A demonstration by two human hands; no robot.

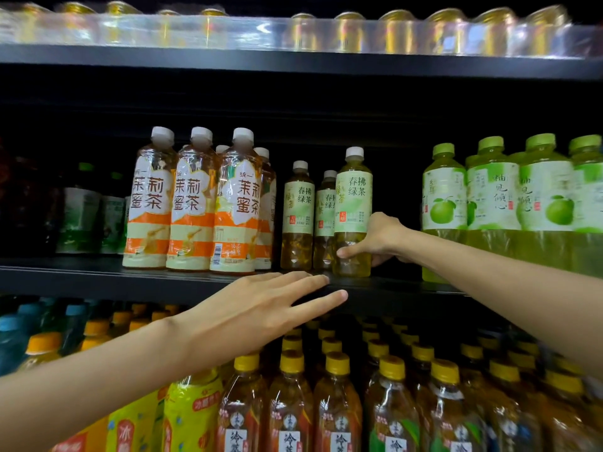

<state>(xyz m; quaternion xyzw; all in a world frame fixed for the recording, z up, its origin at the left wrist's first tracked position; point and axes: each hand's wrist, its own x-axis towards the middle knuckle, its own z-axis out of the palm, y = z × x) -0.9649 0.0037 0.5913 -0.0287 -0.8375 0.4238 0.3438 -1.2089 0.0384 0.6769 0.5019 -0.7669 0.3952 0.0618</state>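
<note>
— Where is the right hand [375, 239]?

— On the middle shelf [98, 278], wrapped round the lower part of a green tea bottle [353, 203]. The thumb lies across the front of the clear part below the label, and the other fingers curl behind it.

— And the bottle itself?

— Upright, white cap on top, pale green label facing out. It is at the front edge of the shelf, just right of two matching bottles [297, 216] that stand a little further back. I can't tell whether its base rests on the shelf or is just off it.

— What about the left hand [261, 305]?

— It holds nothing. It is palm down, fingers straight and slightly spread, in front of the shelf's edge. The fingertips point toward the foot of the held bottle and are near it but apart. Whether it touches the shelf edge I can't say.

— What else is around?

— Orange-labelled bottles [192, 203] stand to the left on the same shelf, and big green-capped bottles [492, 190] to the right behind the right forearm. Yellow-capped bottles [336, 402] fill the shelf below, and plastic-wrapped cans [398, 31] sit on top, blurred.
</note>
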